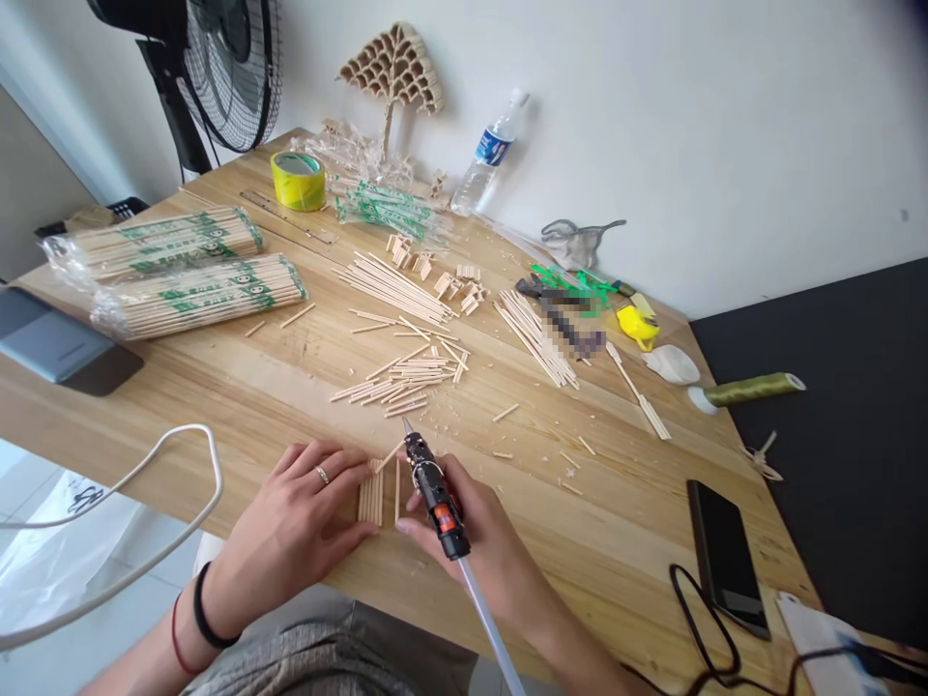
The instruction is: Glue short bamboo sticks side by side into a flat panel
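Near the table's front edge, my left hand [308,498] rests with its fingers and thumb around a small flat row of short wooden sticks [370,495]. One stick [391,455] slants up from the row's top end. My right hand [471,527] is closed around a black glue gun [437,498], its nozzle pointing away from me and a clear glue stick [489,619] coming out of its rear. A single upright stick [397,491] lies between the row and my right thumb and fingertips. Beyond the nozzle is a loose pile of short sticks [406,380].
Longer sticks [395,288] and small glued pieces [460,285] lie farther back. Packaged sticks [210,295] and a power bank [62,338] are left. A bottle [487,159] stands by the wall. A phone [727,558] and black cable [692,619] lie right; a white cable [214,464] loops left.
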`<state>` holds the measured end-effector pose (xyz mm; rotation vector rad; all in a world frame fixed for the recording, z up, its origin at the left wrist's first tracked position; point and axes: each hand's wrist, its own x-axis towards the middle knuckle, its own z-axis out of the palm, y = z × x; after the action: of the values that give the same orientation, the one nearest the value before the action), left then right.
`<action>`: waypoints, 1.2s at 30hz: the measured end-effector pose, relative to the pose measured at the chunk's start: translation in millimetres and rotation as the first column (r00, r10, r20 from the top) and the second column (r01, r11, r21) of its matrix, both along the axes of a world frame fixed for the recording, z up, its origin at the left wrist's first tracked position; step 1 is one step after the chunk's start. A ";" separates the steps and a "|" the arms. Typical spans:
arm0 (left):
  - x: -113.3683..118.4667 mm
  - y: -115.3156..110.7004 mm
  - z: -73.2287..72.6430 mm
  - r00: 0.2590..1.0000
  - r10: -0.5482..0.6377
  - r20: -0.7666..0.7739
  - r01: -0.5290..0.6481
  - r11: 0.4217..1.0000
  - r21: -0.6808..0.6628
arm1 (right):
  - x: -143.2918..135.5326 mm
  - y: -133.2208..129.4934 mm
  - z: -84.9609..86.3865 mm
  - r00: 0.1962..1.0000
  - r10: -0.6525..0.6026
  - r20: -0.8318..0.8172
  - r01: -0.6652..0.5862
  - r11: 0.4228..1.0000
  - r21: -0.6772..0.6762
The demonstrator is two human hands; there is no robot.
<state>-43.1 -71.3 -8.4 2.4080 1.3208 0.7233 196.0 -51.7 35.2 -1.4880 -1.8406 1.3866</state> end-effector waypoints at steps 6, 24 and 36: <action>0.3 0.4 2.1 1.000 0.005 -0.003 -0.005 1.000 0.005 | -6.6 -1.1 -7.0 1.000 -0.004 -0.030 0.004 1.000 0.009; 2.2 1.2 5.1 1.000 0.015 0.000 -0.015 1.000 -0.001 | -11.0 2.6 -5.8 1.000 0.020 -0.011 -0.020 0.999 0.032; 4.6 2.2 6.4 1.000 0.030 0.008 -0.030 0.999 -0.019 | -8.4 3.4 -18.2 0.984 -0.038 -0.175 0.031 0.999 -0.044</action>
<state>-38.5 -69.1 -2.0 2.3724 1.3576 0.7244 187.6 -48.3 17.0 -1.3621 -1.6801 1.4967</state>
